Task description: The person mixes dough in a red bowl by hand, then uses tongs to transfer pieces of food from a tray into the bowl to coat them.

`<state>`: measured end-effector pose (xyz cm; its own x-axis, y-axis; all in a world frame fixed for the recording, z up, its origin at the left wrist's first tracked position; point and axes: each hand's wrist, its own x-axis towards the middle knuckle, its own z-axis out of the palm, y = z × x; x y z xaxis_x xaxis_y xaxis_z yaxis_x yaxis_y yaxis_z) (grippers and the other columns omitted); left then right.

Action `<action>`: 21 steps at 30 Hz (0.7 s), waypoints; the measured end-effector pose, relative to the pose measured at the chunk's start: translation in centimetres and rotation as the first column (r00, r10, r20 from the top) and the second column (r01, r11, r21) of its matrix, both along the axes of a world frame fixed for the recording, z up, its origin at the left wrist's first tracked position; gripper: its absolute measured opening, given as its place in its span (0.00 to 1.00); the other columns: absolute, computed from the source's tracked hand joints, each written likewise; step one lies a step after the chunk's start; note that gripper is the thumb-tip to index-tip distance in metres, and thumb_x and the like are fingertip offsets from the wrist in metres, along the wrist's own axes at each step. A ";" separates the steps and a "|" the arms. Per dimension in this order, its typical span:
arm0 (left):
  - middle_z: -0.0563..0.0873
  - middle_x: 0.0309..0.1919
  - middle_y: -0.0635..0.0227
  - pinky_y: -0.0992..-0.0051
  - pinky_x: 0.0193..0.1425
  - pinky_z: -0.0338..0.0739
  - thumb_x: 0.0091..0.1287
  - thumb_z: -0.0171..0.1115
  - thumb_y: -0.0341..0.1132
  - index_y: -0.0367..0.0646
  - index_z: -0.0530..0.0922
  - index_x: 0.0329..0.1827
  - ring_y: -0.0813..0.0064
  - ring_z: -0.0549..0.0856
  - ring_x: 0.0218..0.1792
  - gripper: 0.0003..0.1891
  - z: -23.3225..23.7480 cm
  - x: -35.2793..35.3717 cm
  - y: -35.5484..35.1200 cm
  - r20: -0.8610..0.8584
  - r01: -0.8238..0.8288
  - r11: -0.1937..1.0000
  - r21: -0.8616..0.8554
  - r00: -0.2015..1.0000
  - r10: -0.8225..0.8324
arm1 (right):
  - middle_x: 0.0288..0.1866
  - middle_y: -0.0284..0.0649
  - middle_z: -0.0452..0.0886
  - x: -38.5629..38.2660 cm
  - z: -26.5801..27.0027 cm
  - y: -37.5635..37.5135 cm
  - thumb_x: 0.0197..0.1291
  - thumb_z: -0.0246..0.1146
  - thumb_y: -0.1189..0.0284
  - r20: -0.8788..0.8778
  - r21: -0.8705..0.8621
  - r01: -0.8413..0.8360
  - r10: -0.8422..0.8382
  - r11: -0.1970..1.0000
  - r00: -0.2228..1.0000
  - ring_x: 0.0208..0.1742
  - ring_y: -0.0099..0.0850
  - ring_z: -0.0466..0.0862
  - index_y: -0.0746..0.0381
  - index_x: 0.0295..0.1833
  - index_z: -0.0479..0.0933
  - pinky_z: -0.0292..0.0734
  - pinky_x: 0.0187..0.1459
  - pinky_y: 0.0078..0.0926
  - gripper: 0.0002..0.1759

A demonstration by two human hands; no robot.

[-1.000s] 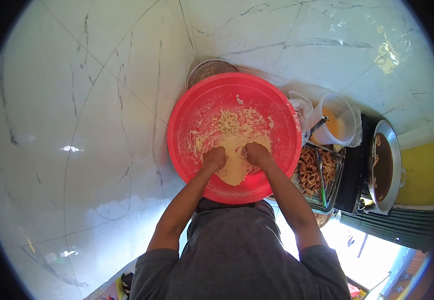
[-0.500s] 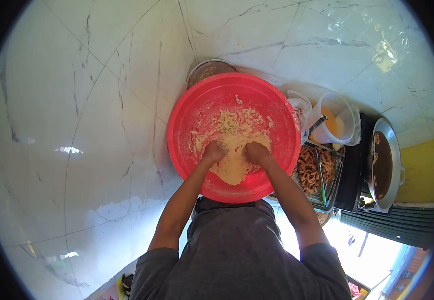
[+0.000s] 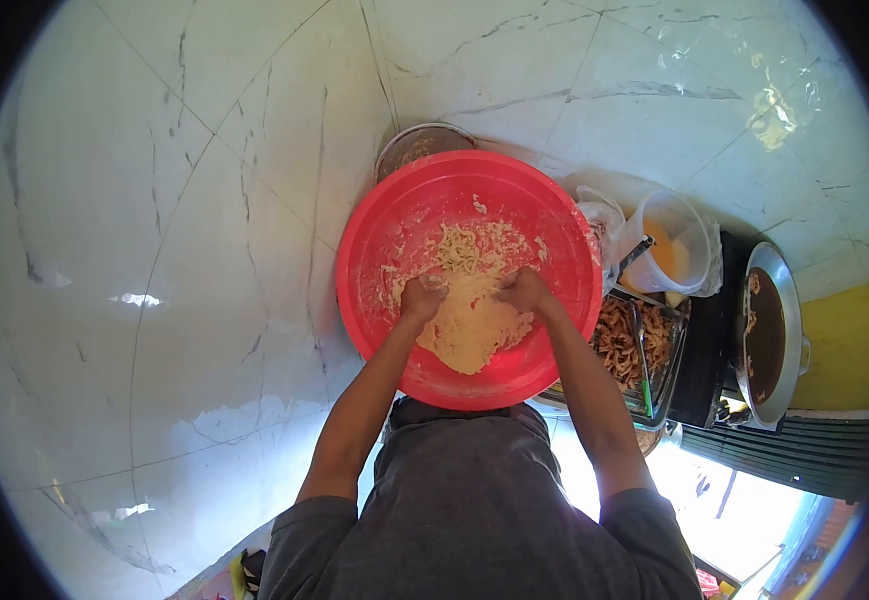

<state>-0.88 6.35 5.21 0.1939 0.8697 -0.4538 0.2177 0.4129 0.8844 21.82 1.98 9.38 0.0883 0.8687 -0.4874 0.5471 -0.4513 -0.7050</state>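
Note:
A wide red basin [image 3: 567, 225] holds a heap of pale yellow flour [image 3: 470, 338]. Light flour-coated strips [image 3: 467, 245] lie at the far side of the heap, and loose bits cling to the basin wall. At the heap's left edge is my left hand [image 3: 421, 299], its fingers curled inward at the flour. Across from it my right hand [image 3: 527, 291] bends its fingers down at the right edge of the heap. Both hands are closed, and what sits between the fingers is hidden.
Right of the basin, a tray [image 3: 667, 385] holds browned fried strips [image 3: 623, 340] and green-handled tongs [image 3: 645, 375]. Behind it stands a clear tub [image 3: 693, 240] with orange liquid. A wide pan [image 3: 785, 375] of dark oil is farther right. A bucket [image 3: 395, 150] stands behind the basin, by the tiled wall.
My right hand has lifted slightly away from me and its fingers show more. My left hand has shifted a little left. The flour between them has spread somewhat.

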 end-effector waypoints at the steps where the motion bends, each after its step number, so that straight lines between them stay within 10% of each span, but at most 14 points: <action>1: 0.83 0.33 0.65 0.78 0.38 0.76 0.57 0.66 0.28 0.31 0.77 0.45 0.79 0.81 0.32 0.15 -0.4 0.0 0.2 0.020 -0.017 0.999 0.027 1.000 0.016 | 0.26 0.43 0.82 0.2 -0.5 0.1 0.45 0.70 0.69 0.045 -0.002 -0.022 0.022 1.000 0.999 0.26 0.31 0.82 0.68 0.34 0.80 0.77 0.26 0.30 0.14; 6: 0.83 0.35 0.64 0.78 0.38 0.75 0.58 0.65 0.26 0.31 0.76 0.46 0.78 0.81 0.34 0.14 -0.1 0.2 0.0 0.019 -0.004 1.000 0.004 1.000 0.004 | 0.25 0.41 0.81 0.1 -0.2 0.2 0.44 0.71 0.67 -0.157 -0.104 0.054 -0.070 0.993 0.985 0.23 0.28 0.80 0.68 0.35 0.81 0.75 0.21 0.28 0.16; 12: 0.83 0.35 0.65 0.78 0.38 0.75 0.59 0.64 0.26 0.32 0.77 0.45 0.78 0.80 0.34 0.12 0.2 0.3 -0.1 0.033 -0.019 1.000 0.010 0.999 0.019 | 0.27 0.36 0.81 -0.5 -0.5 0.0 0.48 0.69 0.69 0.281 0.051 -0.078 0.061 0.996 0.958 0.25 0.23 0.78 0.67 0.33 0.81 0.75 0.26 0.25 0.12; 15: 0.84 0.37 0.63 0.77 0.40 0.76 0.56 0.67 0.28 0.33 0.78 0.46 0.76 0.82 0.36 0.15 0.1 0.1 -0.1 0.051 -0.021 0.998 -0.065 0.998 0.025 | 0.27 0.36 0.81 -0.9 1.0 0.0 0.49 0.67 0.70 -0.105 -0.155 0.133 -0.150 0.979 0.983 0.27 0.25 0.79 0.67 0.33 0.81 0.76 0.29 0.27 0.10; 18: 0.84 0.39 0.62 0.77 0.41 0.76 0.54 0.68 0.28 0.32 0.78 0.46 0.75 0.82 0.37 0.17 -0.1 0.1 0.2 0.134 -0.066 0.992 -0.109 0.988 0.081 | 0.29 0.35 0.81 -0.7 -1.2 0.2 0.51 0.65 0.72 -0.188 0.102 0.422 -0.400 0.901 0.897 0.27 0.26 0.80 0.66 0.37 0.81 0.76 0.30 0.26 0.10; 21: 0.85 0.40 0.62 0.72 0.43 0.77 0.55 0.67 0.30 0.36 0.78 0.48 0.72 0.83 0.38 0.17 -2.7 1.4 0.6 0.158 -0.353 0.924 -0.149 0.913 0.375 | 0.34 0.41 0.83 -1.5 -2.8 1.3 0.54 0.65 0.70 -0.397 -0.133 0.815 -0.784 0.564 0.477 0.34 0.32 0.81 0.67 0.41 0.80 0.75 0.38 0.29 0.13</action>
